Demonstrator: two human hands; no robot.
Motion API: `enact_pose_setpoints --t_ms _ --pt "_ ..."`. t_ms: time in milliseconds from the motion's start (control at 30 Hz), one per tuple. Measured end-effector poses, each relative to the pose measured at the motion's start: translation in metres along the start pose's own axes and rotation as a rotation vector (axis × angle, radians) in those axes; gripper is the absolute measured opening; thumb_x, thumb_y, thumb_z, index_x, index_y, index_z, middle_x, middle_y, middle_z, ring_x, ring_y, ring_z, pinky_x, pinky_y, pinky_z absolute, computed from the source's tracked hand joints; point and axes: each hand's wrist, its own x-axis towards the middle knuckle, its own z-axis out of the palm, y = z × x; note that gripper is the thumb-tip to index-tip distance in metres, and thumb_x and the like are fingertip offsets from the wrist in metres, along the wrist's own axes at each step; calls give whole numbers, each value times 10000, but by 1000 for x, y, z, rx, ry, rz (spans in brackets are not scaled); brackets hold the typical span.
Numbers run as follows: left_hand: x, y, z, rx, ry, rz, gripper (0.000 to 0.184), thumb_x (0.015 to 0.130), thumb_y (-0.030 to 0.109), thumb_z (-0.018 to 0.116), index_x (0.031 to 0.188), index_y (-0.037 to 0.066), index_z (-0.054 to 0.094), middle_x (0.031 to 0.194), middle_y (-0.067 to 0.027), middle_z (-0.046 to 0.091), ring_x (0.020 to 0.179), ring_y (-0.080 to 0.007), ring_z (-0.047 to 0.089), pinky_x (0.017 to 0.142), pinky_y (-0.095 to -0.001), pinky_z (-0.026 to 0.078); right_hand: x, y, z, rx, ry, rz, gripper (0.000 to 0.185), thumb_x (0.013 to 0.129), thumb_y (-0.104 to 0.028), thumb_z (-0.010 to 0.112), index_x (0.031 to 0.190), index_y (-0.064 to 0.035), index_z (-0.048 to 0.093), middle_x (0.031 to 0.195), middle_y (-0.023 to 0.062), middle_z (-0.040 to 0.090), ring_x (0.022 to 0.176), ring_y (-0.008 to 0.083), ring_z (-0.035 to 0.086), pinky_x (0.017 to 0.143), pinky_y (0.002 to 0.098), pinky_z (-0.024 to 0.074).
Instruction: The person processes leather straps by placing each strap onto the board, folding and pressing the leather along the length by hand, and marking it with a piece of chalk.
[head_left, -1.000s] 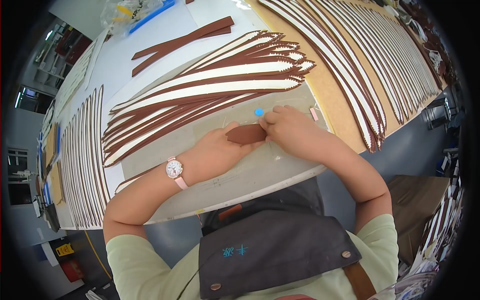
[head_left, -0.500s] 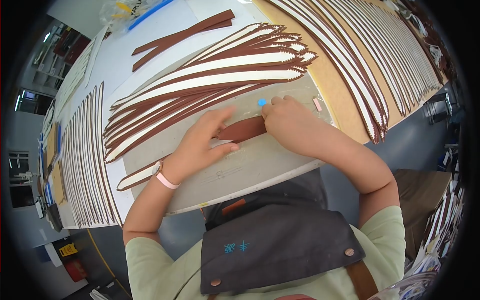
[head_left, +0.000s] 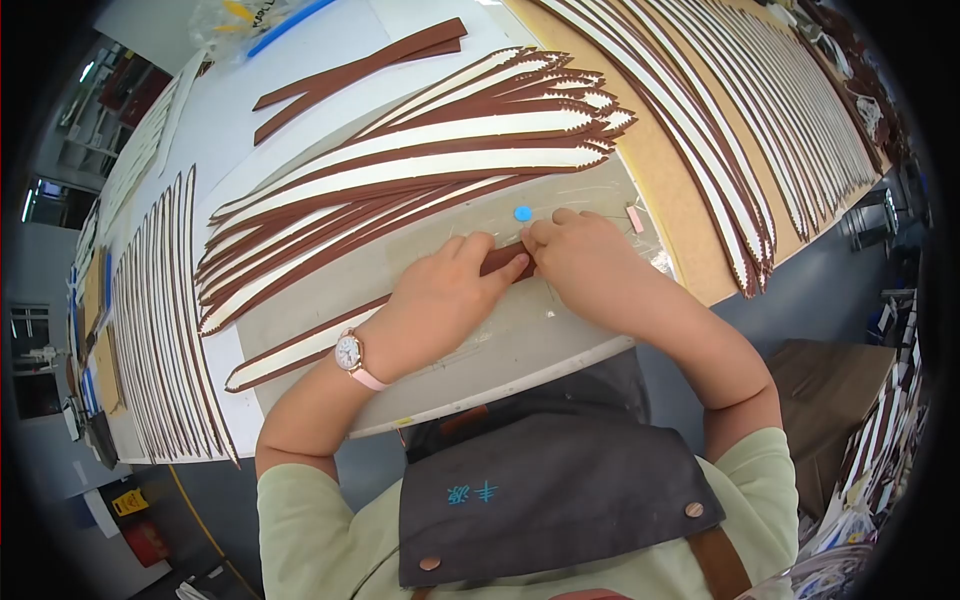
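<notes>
Both hands are on one brown strip with a white inner face (head_left: 290,358), which lies on the grey mat near the table's front edge. My left hand (head_left: 450,295), with a watch (head_left: 348,351) at its wrist, pinches the strip's folded brown part (head_left: 500,262) between thumb and fingers. Just right of it, my right hand (head_left: 575,262) has its fingers closed on the same strip's end. A small blue disc (head_left: 522,214) lies beyond the right fingertips. Behind the hands is a pile of brown and white strips (head_left: 440,135) with serrated tips.
Two crossed brown strips (head_left: 360,70) lie at the back. Rows of strips stand at the left (head_left: 165,320) and right (head_left: 720,130). A pink piece (head_left: 634,219) is right of the right hand. A plastic bag (head_left: 235,25) sits at the far back.
My left hand was on the brown part, opened and slid left, and has now closed on it again near my right hand. My right hand has stayed at the strip's end.
</notes>
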Motion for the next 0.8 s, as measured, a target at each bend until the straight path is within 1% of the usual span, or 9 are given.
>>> enact_pose_setpoints --t_ms 100,200,300,400,500,600,667,800 --pt "0 0 -1 -7 -35 -18 371 889 144 686 1256 182 729 1040 -79 565 886 -221 632 651 -340 565 -1 -1 3 -20 14 -7 206 886 -127 642 994 5 757 1107 65 695 961 249 619 846 388 522" --pt "0 1 -4 -2 -62 -7 397 879 129 677 1271 176 717 1045 -85 561 890 -234 629 650 -342 564 -5 3 14 66 175 6 249 858 -101 690 1076 1 753 1038 70 675 936 260 600 829 394 507" --pt "0 1 -7 2 -67 10 436 858 112 675 1289 169 704 1061 -94 560 899 -245 627 652 -344 565 -17 9 22 381 321 92 299 797 -88 712 1085 -27 761 994 69 640 950 280 572 854 402 471" --pt "0 1 -6 -14 -70 13 464 841 98 677 1300 165 696 1090 -101 565 917 -250 629 661 -343 570 -33 2 36 527 488 163 385 777 -76 744 1159 -32 740 991 81 616 943 286 550 859 416 458" --pt "0 1 -6 -11 -75 15 476 833 93 685 1303 165 695 1120 -103 573 930 -248 633 672 -337 575 -42 -7 43 421 524 108 371 789 -59 709 1158 -45 741 988 72 612 960 278 547 876 416 451" --pt "1 1 -7 5 -64 24 490 824 95 700 1309 165 693 1138 -102 577 934 -246 634 682 -330 577 -39 -14 37 226 545 76 339 806 -64 668 1135 -23 735 965 67 602 988 273 556 897 418 451" --pt "0 2 -7 14 -66 18 493 820 96 708 1309 164 695 1140 -99 579 932 -244 632 695 -328 575 -36 -17 32 152 495 47 313 810 -73 649 1105 -3 727 950 70 598 987 268 559 899 412 454" --pt "-3 3 -5 22 -94 -8 568 827 161 751 1383 153 635 1159 -92 568 954 -237 615 721 -327 569 -32 -20 21 71 402 24 256 821 -90 641 1040 26 708 911 75 590 960 254 564 900 396 458"
